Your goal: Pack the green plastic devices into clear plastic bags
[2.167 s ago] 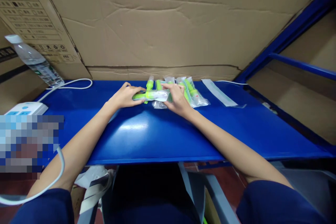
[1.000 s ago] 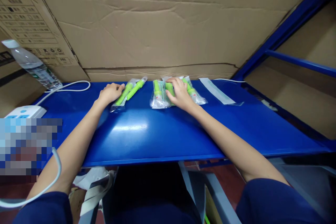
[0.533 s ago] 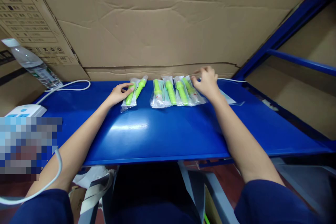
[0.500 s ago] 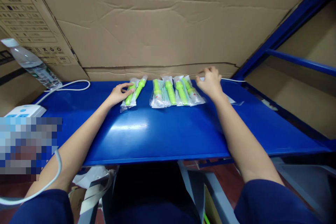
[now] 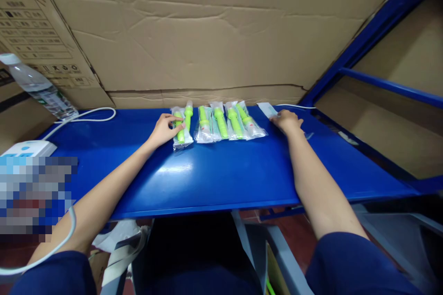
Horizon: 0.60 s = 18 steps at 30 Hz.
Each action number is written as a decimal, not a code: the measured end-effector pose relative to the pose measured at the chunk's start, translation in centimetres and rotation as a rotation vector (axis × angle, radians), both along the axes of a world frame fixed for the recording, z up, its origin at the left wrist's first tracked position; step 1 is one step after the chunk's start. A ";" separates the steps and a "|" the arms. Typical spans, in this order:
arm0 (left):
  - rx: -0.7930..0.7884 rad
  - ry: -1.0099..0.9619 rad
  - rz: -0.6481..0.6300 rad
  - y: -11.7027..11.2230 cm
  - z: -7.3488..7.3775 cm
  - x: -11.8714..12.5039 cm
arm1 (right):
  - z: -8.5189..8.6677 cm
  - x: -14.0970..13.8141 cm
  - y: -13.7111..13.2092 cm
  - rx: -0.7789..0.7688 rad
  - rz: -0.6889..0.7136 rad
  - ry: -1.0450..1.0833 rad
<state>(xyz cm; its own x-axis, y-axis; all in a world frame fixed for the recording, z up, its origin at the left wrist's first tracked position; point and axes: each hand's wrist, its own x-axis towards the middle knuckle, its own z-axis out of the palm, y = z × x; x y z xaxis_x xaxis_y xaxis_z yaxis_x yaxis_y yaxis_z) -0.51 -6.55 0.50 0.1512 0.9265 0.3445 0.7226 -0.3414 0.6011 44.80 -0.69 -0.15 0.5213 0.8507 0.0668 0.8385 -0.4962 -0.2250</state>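
My left hand [image 5: 168,128] rests on the leftmost clear bag [image 5: 183,144], its thumb and fingers closed around a lime-green stick [image 5: 180,131] inside. Beside that stick lies a second green stick [image 5: 188,114] with a clear tip. To the right, several more bagged green sticks [image 5: 221,122] lie in a row, some with their clear tips toward me. My right hand [image 5: 287,122] is palm down on a flat pale blue packet [image 5: 266,109], its fingers curled over it and partly hidden. A clear plastic edge of the packet shows past the hand.
The blue table [image 5: 221,170] meets a cardboard wall [image 5: 207,46] at the back. On the left are a water bottle [image 5: 44,90], a white power strip [image 5: 31,149] and a looped white cable [image 5: 95,115]. A blue metal frame [image 5: 387,85] borders the right side.
My left hand has shifted the leftmost bag right, nearer the row. My right hand has come down and right from above the table onto the pale blue packet. The view has moved slightly.
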 end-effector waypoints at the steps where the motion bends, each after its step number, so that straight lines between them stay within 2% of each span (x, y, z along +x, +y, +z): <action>1: -0.003 -0.015 0.017 0.0 -0.1 0.2 | -0.1 0.1 0.0 0.029 0.000 -0.005; 6: -0.024 -0.064 0.145 0.1 0.2 -0.3 | -0.7 0.4 0.0 0.162 -0.016 0.039; 11: -0.024 -0.030 0.225 0.2 0.9 -1.2 | -0.5 0.3 -0.6 0.222 -0.033 0.109; 14: -0.013 0.040 0.216 0.2 1.1 -1.5 | 0.1 0.0 -1.1 0.274 -0.046 0.148; 18: -0.018 0.187 0.137 0.3 1.4 -2.0 | 0.8 -0.8 -1.4 0.372 -0.012 0.138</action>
<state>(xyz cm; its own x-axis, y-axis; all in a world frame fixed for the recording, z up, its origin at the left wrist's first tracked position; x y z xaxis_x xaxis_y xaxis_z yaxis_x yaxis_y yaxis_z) -2.54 -6.21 1.89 0.0836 0.9486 0.3054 0.8607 -0.2232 0.4576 44.03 -2.07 0.65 0.5570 0.7752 0.2979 0.7822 -0.3692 -0.5018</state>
